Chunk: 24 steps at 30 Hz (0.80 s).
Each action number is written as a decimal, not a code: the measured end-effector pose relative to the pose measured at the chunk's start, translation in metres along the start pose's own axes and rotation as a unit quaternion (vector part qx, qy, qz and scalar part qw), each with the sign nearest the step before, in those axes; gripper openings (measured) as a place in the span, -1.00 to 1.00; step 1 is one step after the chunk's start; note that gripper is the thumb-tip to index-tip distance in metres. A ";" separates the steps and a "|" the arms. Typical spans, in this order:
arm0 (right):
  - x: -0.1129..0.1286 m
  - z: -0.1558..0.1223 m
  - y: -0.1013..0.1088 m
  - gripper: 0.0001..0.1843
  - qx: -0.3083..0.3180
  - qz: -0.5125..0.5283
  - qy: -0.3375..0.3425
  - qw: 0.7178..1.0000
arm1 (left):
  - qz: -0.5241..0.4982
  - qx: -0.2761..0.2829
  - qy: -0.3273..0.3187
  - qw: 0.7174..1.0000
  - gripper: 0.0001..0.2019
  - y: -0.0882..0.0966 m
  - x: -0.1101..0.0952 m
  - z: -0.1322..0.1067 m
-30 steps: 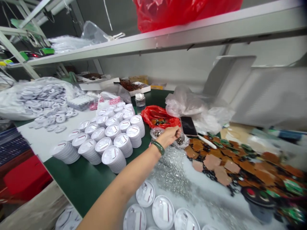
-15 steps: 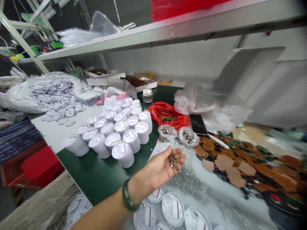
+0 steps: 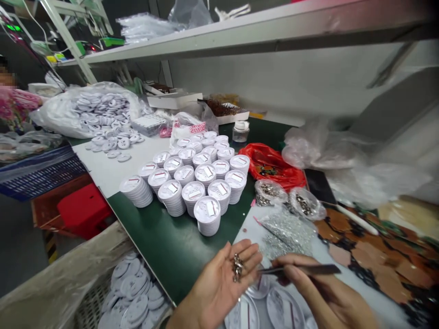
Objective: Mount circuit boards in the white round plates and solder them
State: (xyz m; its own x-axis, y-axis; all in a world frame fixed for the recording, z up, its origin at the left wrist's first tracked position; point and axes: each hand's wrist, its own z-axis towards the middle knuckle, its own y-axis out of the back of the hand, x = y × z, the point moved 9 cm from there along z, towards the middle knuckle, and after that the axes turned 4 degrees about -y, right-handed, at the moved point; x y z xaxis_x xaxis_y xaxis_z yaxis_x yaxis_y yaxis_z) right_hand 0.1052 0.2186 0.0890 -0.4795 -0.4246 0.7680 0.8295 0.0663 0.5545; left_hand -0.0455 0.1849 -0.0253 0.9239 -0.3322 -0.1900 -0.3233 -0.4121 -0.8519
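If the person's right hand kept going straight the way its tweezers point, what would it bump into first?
The slim dark tweezers in the right hand point at the open left hand: probably its fingertips first, then the small silvery metal parts on its palm, though depth is hard to judge.

Metal bits (image 3: 237, 268) too small to tell

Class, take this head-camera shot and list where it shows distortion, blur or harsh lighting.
Head view: the wide lens slants and stretches the white shelf edge; the brown pieces at lower right smear into blur; the stacked white discs stay sharp under soft, even light, without hard shadows; the right hand and tweezers look slightly soft.
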 end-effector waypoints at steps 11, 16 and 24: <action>0.035 0.012 -0.049 -0.72 0.134 0.062 0.096 0.984 | -0.015 0.018 -0.009 1.000 -0.54 0.018 -0.001 -0.003; 0.042 0.019 -0.056 -0.69 0.188 0.102 0.120 0.969 | -0.001 0.017 0.019 1.000 -0.50 0.017 0.001 -0.006; 0.048 0.023 -0.057 -0.82 0.204 0.124 0.136 0.962 | 0.036 0.052 0.036 0.997 -0.61 0.017 0.005 -0.007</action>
State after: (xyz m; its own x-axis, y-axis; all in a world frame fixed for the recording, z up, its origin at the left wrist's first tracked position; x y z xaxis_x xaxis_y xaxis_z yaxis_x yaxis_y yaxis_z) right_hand 0.0279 0.2149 0.1015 -0.1435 -0.5670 0.8111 0.7013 0.5201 0.4876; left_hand -0.0481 0.1705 -0.0370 0.8809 -0.4189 -0.2205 -0.3623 -0.2967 -0.8836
